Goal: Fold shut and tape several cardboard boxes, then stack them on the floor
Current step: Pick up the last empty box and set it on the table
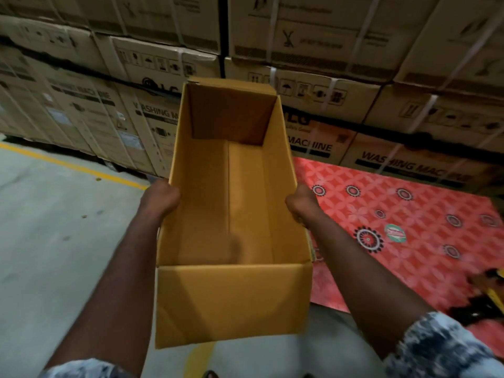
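Cardboard box (231, 203) open-top, long axis pointing away, L hand (161, 197) & R hand (301, 204) gripping sides

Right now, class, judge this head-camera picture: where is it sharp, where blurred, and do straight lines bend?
Head view: the open yellow-brown cardboard box, gripped by the left hand and right hand, is sharpest; the red patterned mat smears toward the right edge; the stacked printed brown cartons look soft and lean outward, wide-angle distortion; light dim, no glare.
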Motion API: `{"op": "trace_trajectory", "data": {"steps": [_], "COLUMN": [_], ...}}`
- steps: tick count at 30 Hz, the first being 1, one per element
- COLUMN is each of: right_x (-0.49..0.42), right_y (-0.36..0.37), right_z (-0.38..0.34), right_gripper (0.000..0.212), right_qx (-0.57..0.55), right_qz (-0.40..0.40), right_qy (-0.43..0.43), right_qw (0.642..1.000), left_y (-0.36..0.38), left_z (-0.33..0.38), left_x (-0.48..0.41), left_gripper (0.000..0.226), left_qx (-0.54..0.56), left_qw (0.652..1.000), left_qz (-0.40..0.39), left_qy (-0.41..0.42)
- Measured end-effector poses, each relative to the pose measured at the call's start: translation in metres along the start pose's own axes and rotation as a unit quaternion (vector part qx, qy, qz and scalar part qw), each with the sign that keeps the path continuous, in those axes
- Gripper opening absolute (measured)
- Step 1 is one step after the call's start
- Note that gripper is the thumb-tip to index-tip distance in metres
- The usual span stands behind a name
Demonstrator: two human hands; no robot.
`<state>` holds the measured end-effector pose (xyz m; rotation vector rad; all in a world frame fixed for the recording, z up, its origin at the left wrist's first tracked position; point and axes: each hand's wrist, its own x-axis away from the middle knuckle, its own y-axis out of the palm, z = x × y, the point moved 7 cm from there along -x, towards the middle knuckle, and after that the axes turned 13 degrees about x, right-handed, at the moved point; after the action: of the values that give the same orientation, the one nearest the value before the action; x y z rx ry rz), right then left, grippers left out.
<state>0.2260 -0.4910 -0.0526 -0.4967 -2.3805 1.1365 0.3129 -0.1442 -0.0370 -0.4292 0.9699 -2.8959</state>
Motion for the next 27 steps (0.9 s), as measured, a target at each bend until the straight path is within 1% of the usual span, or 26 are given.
{"op": "trace_trajectory", "data": {"steps": [4,7,13,15,16,19,20,23,27], "right_x": [-0.005,-0.013,-0.019,-0.021,-0.024,-0.026,-0.027,-0.030,-0.033], "right_y": [-0.037,-0.060,-0.094,-0.102,-0.105,-0.117,-0.121,-0.132,-0.149], "right_z": [0.051,0.090,0.159,0.179,0.188,0.212,0.220,0.244,0.270], "right_gripper": [0.030,0.034,0.027,0.028,0.030,0.030,0.029,0.032,0.036], "right_qx": [0.023,0.030,0.063,0.067,0.067,0.075,0.075,0.085,0.120], "right_qz": [0.012,0.015,0.017,0.018,0.020,0.019,0.018,0.009,0.006], "right_qy": [0.022,0.035,0.075,0.081,0.083,0.091,0.092,0.102,0.109], "right_qw": [0.999,0.999,0.995,0.994,0.994,0.993,0.993,0.991,0.987], "left_y": [0.057,0.100,0.171,0.190,0.199,0.222,0.228,0.247,0.267], "left_z": [0.021,0.033,0.051,0.058,0.062,0.069,0.070,0.076,0.083], "left_x": [0.027,0.046,0.073,0.084,0.090,0.106,0.109,0.119,0.142], "left_gripper": [0.033,0.033,0.031,0.030,0.031,0.047,0.047,0.031,0.028], "left_qx": [0.011,0.018,0.007,0.005,0.005,0.005,0.004,0.000,0.020], "left_qw": [1.000,0.999,0.997,0.996,0.995,0.994,0.994,0.994,0.995], "left_qz": [-0.021,-0.040,-0.081,-0.092,-0.095,-0.103,-0.105,-0.112,-0.102], "left_qy": [-0.002,-0.008,-0.019,-0.021,-0.020,-0.021,-0.022,-0.010,-0.006]}}
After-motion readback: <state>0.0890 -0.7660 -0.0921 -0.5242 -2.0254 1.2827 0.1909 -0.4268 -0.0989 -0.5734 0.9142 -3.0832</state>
